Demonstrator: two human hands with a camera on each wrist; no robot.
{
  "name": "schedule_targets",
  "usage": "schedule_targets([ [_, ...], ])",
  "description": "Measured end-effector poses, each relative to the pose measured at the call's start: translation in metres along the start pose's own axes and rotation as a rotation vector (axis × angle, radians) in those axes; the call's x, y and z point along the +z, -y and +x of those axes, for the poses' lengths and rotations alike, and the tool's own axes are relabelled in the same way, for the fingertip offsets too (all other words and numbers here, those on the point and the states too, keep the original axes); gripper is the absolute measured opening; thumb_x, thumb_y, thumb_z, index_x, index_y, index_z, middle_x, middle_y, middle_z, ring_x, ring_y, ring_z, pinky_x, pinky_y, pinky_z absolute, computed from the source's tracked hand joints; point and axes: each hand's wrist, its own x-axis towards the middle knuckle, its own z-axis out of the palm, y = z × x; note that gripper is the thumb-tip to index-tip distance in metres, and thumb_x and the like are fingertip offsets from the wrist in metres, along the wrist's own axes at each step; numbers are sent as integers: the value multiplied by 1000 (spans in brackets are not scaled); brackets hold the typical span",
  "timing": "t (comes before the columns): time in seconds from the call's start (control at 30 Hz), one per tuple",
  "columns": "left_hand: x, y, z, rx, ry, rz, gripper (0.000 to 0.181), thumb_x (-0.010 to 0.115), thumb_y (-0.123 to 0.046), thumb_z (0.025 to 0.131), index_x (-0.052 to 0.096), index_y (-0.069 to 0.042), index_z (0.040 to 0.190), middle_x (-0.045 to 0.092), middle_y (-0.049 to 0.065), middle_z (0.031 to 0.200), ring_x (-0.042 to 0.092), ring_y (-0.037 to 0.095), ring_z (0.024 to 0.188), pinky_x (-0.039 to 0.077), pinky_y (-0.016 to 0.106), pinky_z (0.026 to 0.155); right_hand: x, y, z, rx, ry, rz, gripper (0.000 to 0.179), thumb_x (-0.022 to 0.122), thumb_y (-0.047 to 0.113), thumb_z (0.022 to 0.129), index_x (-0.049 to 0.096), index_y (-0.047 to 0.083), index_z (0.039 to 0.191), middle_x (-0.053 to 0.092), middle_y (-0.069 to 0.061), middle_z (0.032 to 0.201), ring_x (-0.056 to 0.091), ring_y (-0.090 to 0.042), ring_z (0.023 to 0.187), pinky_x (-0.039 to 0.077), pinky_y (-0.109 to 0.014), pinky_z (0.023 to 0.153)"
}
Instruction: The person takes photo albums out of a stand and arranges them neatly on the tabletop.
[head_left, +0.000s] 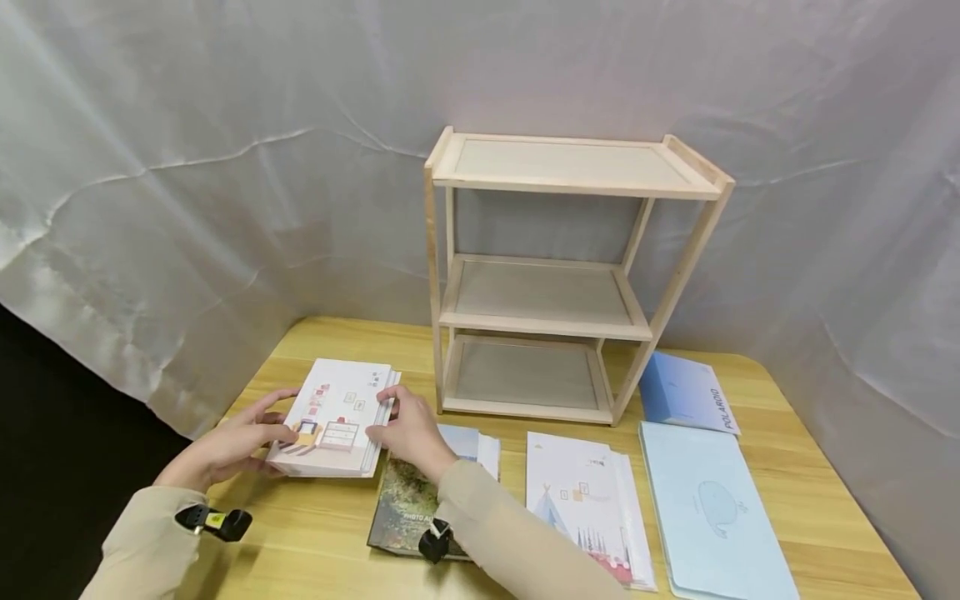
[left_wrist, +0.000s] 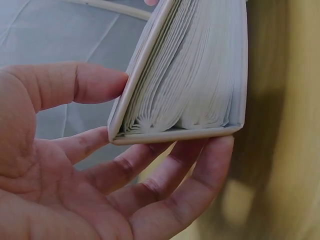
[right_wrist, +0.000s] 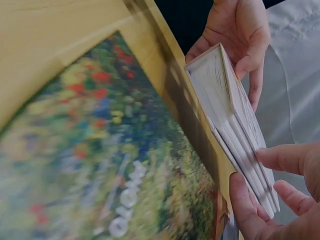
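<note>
Both hands hold a white photo album [head_left: 330, 417] with a drawing of a room on its cover, over the left part of the table. My left hand [head_left: 236, 442] grips its spine side; the left wrist view shows the thumb on the cover edge and the fingers [left_wrist: 175, 195] beneath the spine. At the opposite edge, my right hand [head_left: 412, 429] pinches the covers between thumb and fingers, as the right wrist view shows. The pages [left_wrist: 200, 75] fan slightly between the covers. Below the right forearm lies a photo album with a garden picture [right_wrist: 135, 145], partly hidden by that arm.
A three-tier wooden shelf [head_left: 543, 325] stands at the back of the table [head_left: 300, 550]. To the right lie a white album with a tent drawing [head_left: 577, 508], a light blue album with a whale [head_left: 716, 508] and a blue-and-white Polaroid album [head_left: 686, 392]. Grey cloth [head_left: 225, 208] hangs behind.
</note>
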Motion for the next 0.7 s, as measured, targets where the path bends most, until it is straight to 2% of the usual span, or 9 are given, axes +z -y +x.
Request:
schedule_targets([
  [0.3, -13, -5, 13, -29, -29, 18, 89, 64, -7, 100, 11, -11, 171, 38, 34, 146, 62, 29, 102, 64, 45, 74, 15, 9, 21, 41, -84, -142, 45, 86, 15, 90, 68, 14, 131, 65, -8, 119, 59, -19, 104, 57, -37, 91],
  [0.5, -22, -4, 20, -48, -34, 15, 88, 60, -6, 101, 7, -9, 171, 42, 33, 145, 63, 26, 100, 64, 45, 74, 25, 14, 33, 77, -118, -164, 48, 88, 8, 84, 69, 15, 128, 67, -13, 135, 61, -28, 125, 52, -44, 114],
  [0.7, -27, -5, 28, -81, -50, 32, 88, 59, -6, 100, 8, -12, 172, 47, 33, 143, 63, 28, 102, 64, 47, 76, 30, 18, 39, 87, -112, -152, 52, 87, 4, 82, 69, 13, 129, 66, -17, 141, 60, -32, 132, 51, -45, 118],
])
